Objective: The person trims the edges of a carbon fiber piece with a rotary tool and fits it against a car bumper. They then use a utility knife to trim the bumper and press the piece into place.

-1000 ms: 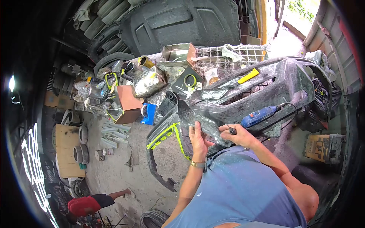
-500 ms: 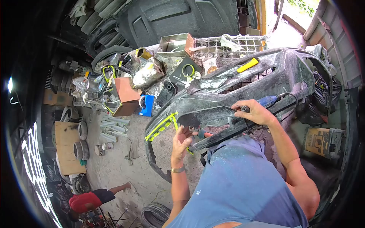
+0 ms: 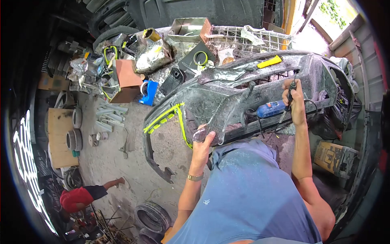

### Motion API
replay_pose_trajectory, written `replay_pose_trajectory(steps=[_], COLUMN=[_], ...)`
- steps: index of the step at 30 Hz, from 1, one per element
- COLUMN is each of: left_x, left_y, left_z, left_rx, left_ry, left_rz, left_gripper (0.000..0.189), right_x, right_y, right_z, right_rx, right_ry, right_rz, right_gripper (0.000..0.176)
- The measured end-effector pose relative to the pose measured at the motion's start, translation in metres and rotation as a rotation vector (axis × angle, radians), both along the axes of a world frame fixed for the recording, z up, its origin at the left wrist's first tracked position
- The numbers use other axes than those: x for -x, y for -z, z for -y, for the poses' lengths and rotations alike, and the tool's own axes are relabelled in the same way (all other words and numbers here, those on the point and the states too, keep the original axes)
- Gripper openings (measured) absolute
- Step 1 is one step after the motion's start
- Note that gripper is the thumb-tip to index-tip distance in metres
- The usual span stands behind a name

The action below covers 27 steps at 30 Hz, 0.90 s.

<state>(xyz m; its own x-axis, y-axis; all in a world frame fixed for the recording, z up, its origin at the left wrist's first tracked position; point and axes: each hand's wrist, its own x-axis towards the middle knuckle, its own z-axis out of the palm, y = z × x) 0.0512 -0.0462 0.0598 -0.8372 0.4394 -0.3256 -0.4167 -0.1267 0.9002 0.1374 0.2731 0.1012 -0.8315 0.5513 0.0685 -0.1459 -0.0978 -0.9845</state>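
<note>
My left hand (image 3: 202, 143) grips the lower end of a dark trim piece with a mesh-like texture (image 3: 227, 110), thumb on top. The piece is raised at a tilt over a black car bumper (image 3: 276, 89). In my right hand (image 3: 298, 99) is a dark-handled tool with a thin metal shaft (image 3: 290, 94), its shaft pointing down. A blue power tool (image 3: 271, 109) lies just left of that hand on the bumper. Yellow-green tape (image 3: 164, 116) lines the bumper's left end.
A yellow-handled tool (image 3: 269, 62) rests on the bumper's far side. Behind stand a blue tape dispenser (image 3: 148, 92), a cardboard box (image 3: 129, 85) and a metal tray (image 3: 189, 30). Tyres (image 3: 153, 215) lie on the floor at lower left. A person in red (image 3: 77, 198) is farther left.
My left hand has taken hold of the trim piece and lifted it off the bumper. My right hand has moved up and right, the tool now turned downward. The view has shifted slightly.
</note>
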Motion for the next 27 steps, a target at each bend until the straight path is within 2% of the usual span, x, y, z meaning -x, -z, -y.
replay_pose_trajectory(steps=[2, 4, 6, 8, 10, 11, 13, 16, 18, 19, 22, 25, 27], left_x=[-0.006, -0.007, -0.011, -0.011, -0.011, -0.014, -0.018, -0.017, -0.013, -0.011, -0.006, -0.002, -0.004], left_y=[-0.011, 0.003, 0.018, 0.025, 0.027, 0.042, 0.039, 0.041, 0.034, 0.029, 0.022, 0.02, 0.017], left_z=[-0.015, -0.019, -0.022, -0.026, -0.021, -0.018, -0.018, -0.019, -0.02, -0.02, -0.023, -0.024, -0.024], left_rx=[-0.179, -0.184, -0.028, -0.037, 0.119, 0.197, 0.263, 0.337, 0.416, 0.47, 0.479, 0.517, 0.484], left_ry=[0.025, 0.031, 0.01, 0.017, 0.079, 0.061, 0.051, 0.056, 0.101, 0.137, 0.191, 0.231, 0.208], left_rz=[0.185, 0.204, 0.083, 0.054, -0.019, -0.097, -0.119, -0.23, -0.572, -0.642, -0.685, -0.763, -0.689], left_gripper=[0.032, 0.034, 0.032, 0.032, 0.036, 0.041, 0.043, 0.045, 0.044, 0.043, 0.043, 0.044, 0.044], right_x=[-0.004, -0.003, -0.004, 0.0, 0.005, 0.007, 0.012, 0.02, 0.023, 0.025, 0.03, 0.033, 0.035], right_y=[0.0, 0.001, 0.018, 0.033, 0.038, 0.046, 0.055, 0.066, 0.066, 0.065, 0.065, 0.073, 0.074], right_z=[0.015, 0.045, 0.068, 0.096, 0.11, 0.115, 0.12, 0.124, 0.122, 0.12, 0.118, 0.117, 0.116], right_rx=[-0.014, -0.102, -0.141, -0.406, -0.424, -0.376, -0.401, -0.475, -0.468, -0.475, -0.365, -0.381, -0.464], right_ry=[0.02, -0.073, -0.307, -0.315, -0.373, -0.347, -0.327, -0.241, -0.173, -0.172, -0.176, -0.17, -0.164], right_rz=[-0.002, 0.172, 0.298, 0.307, 0.395, 0.447, 0.447, 0.347, 0.299, 0.306, 0.42, 0.353, 0.294], right_gripper=[0.027, 0.026, 0.034, 0.033, 0.034, 0.03, 0.026, 0.022, 0.024, 0.024, 0.028, 0.028, 0.027])
